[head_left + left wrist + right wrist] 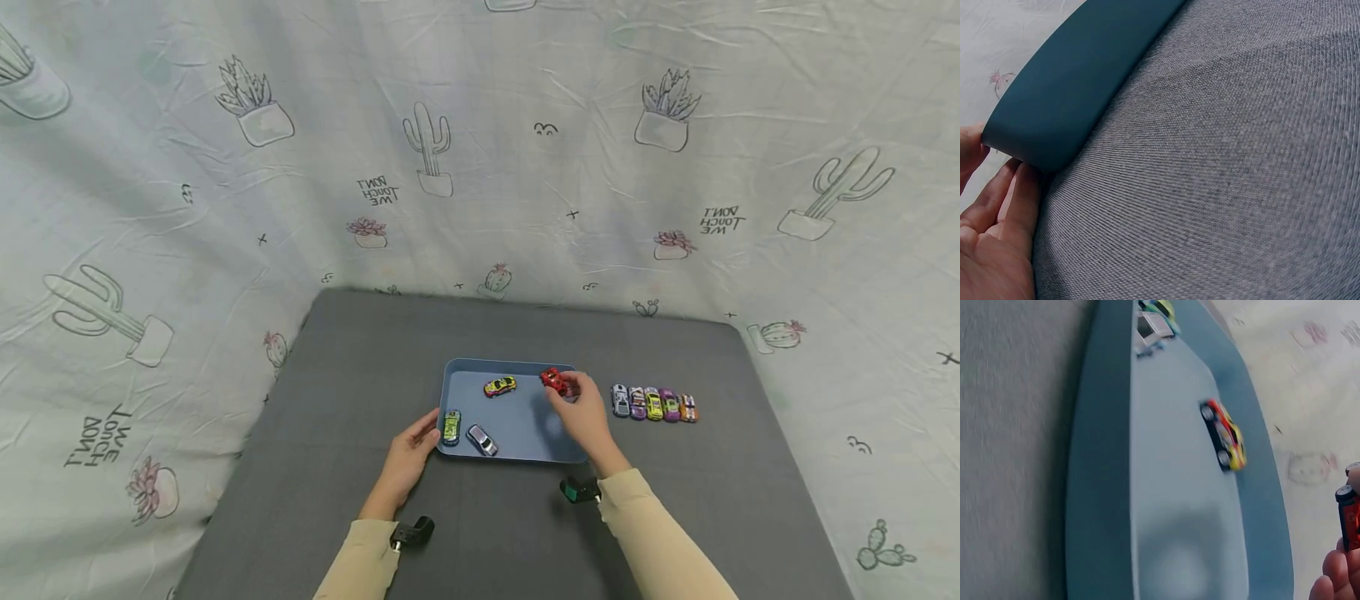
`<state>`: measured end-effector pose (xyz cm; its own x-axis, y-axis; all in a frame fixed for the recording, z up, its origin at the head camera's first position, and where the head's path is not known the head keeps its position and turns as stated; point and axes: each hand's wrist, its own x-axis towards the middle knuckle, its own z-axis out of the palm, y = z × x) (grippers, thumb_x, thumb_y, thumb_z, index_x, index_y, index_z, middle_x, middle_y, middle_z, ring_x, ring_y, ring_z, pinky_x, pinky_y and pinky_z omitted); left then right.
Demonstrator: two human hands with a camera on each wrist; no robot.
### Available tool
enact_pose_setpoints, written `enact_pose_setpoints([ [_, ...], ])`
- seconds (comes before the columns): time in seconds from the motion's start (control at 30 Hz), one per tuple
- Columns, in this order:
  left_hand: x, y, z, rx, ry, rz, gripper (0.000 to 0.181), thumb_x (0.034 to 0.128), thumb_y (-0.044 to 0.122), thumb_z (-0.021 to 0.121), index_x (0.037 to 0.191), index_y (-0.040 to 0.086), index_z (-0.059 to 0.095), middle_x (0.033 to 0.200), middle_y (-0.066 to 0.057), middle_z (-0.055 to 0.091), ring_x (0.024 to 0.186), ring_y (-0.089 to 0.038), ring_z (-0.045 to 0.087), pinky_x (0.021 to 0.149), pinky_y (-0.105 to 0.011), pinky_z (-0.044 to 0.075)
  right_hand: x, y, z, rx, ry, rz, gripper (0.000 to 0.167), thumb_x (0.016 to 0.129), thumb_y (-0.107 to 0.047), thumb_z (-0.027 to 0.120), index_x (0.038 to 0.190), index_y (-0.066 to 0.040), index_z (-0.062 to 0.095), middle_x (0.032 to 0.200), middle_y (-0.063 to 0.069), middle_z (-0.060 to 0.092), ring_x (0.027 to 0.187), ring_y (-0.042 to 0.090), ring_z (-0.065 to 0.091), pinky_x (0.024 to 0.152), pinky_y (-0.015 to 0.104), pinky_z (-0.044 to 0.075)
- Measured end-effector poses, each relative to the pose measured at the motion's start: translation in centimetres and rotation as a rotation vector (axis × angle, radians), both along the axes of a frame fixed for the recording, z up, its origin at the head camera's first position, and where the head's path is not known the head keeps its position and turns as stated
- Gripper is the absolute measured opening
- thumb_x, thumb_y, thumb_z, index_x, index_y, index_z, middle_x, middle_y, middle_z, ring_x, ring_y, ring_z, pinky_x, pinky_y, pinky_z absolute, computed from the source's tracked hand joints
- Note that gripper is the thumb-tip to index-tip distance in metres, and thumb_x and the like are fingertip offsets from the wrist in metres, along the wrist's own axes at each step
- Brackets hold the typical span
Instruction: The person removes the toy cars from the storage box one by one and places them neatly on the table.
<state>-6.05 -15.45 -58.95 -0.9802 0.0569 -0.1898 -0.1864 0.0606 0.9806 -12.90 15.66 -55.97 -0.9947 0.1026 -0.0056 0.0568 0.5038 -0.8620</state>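
The right hand [587, 417] holds a red toy car [552, 380] in a narrow pinch between thumb and fingers, above the far right corner of the blue rectangular tray [525, 433]; a shadow on the tray floor below the grip suggests the car is lifted. The left hand [407, 458], well to the left of that grip and nearer the person, has a close hold on the tray's near left corner, thumb at the rim and fingers against the lower edge.

Left of the pinched car lies a yellow-and-red toy race car [500, 386]. Farther left and nearer the person are a silver toy car [482, 440] and, beside the left hand's hold, a green toy car [452, 427]. Right of the grip, outside the tray, five toy cars stand side by side in a row [655, 403] on the grey cloth-covered table [360, 367].

For this step, a light, even pinch on the car's sides should serve best, since a car this small could twist or slip. The far and right walls sit close to the grip, so enough height to clear the rim seems wise, while gentle left-hand pressure should stop the tray sliding
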Motion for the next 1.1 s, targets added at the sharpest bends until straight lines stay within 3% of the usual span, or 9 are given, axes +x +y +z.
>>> enact_pose_setpoints([
  [0.2, 0.0, 0.0, -0.3, -0.011, -0.008, 0.005, 0.044, 0.0989, 0.010, 0.056, 0.142, 0.005, 0.049, 0.140, -0.016, 0.050, 0.130, -0.026, 0.045, 0.106, -0.040, 0.037, 0.8, 2.8, -0.4, -0.035, -0.020, -0.107, 0.043, 0.089, -0.030, 0.072, 0.120, -0.004, 0.057, 0.101, 0.011, 0.058, 0.087, 0.020, 0.052, 0.069, 0.027, 0.045],
  [0.43, -0.2, -0.1, -0.4, 0.007, -0.003, -0.004, 0.044, 0.0988, 0.009, 0.056, 0.142, 0.005, 0.049, 0.140, -0.016, 0.051, 0.130, -0.026, 0.046, 0.105, -0.033, 0.038, 2.2, 5.7, -2.2, -0.074, -0.073, -0.253, 0.049, 0.089, -0.035, 0.070, 0.123, -0.003, 0.055, 0.107, 0.013, 0.058, 0.090, 0.019, 0.049, 0.070, 0.020, 0.040],
  [0.57, -0.6, -0.3, -2.1, 0.011, -0.009, 0.014, 0.044, 0.0983, 0.013, 0.058, 0.141, 0.009, 0.051, 0.139, -0.014, 0.052, 0.129, -0.024, 0.046, 0.102, -0.028, 0.039, 2.9, 6.6, -2.9, -0.092, -0.072, -0.327, 0.046, 0.090, -0.030, 0.070, 0.121, 0.001, 0.054, 0.106, 0.015, 0.056, 0.089, 0.020, 0.048, 0.068, 0.017, 0.039],
  [0.7, -0.8, -0.2, -4.0, -0.012, 0.002, 0.041, 0.044, 0.0971, 0.020, 0.060, 0.140, 0.016, 0.053, 0.138, -0.009, 0.054, 0.128, -0.021, 0.048, 0.103, -0.030, 0.040, 3.7, 7.2, -3.5, -0.075, -0.084, -0.368, 0.044, 0.091, -0.027, 0.068, 0.119, 0.004, 0.054, 0.105, 0.017, 0.056, 0.089, 0.021, 0.048, 0.068, 0.018, 0.038],
  [0.9, -0.8, -0.2, -4.2, -0.032, 0.027, 0.050, 0.043, 0.0957, 0.024, 0.062, 0.138, 0.019, 0.056, 0.136, -0.007, 0.056, 0.126, -0.021, 0.050, 0.101, -0.030, 0.042, 4.8, 7.9, -5.0, -0.017, -0.104, -0.416, 0.044, 0.091, -0.027, 0.068, 0.118, 0.005, 0.054, 0.103, 0.017, 0.055, 0.089, 0.022, 0.050, 0.069, 0.023, 0.040],
  [1.1, -0.8, -0.2, -4.4, -0.027, 0.034, 0.050, 0.043, 0.0960, 0.023, 0.062, 0.139, 0.018, 0.055, 0.137, -0.007, 0.055, 0.127, -0.022, 0.049, 0.101, -0.028, 0.042, 5.4, 8.4, -6.5, 0.022, -0.071, -0.442, 0.040, 0.089, -0.023, 0.069, 0.115, 0.005, 0.056, 0.101, 0.017, 0.056, 0.088, 0.024, 0.050, 0.072, 0.029, 0.040],
])
